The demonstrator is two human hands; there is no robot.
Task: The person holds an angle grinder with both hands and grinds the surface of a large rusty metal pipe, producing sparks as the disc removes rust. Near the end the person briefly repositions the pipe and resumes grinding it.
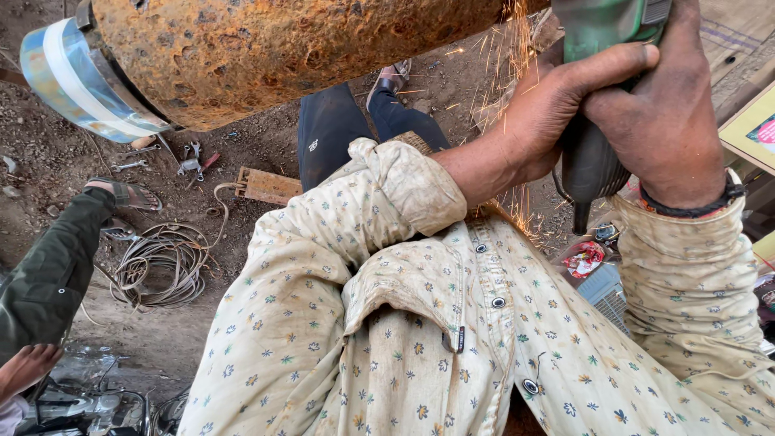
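Both my hands grip a green and black angle grinder [597, 48] at the upper right. My left hand [557, 105] wraps its body from the left; my right hand [666, 113] clasps it from the right, a dark band on the wrist. Orange sparks [517, 48] fly from where the tool meets a big rusty metal cylinder [274, 48] that fills the top of the view. One end of the cylinder carries a blue and white band [73, 81]. My floral cream shirt [420, 323] fills the lower half.
Another person's leg in green trousers [48, 274] and sandalled foot [129, 194] are at left, their hand [24, 367] below. On the dirt ground lie a coil of wire [161, 262], spanners [153, 161], a rusty plate [266, 186] and a motorcycle part [89, 408].
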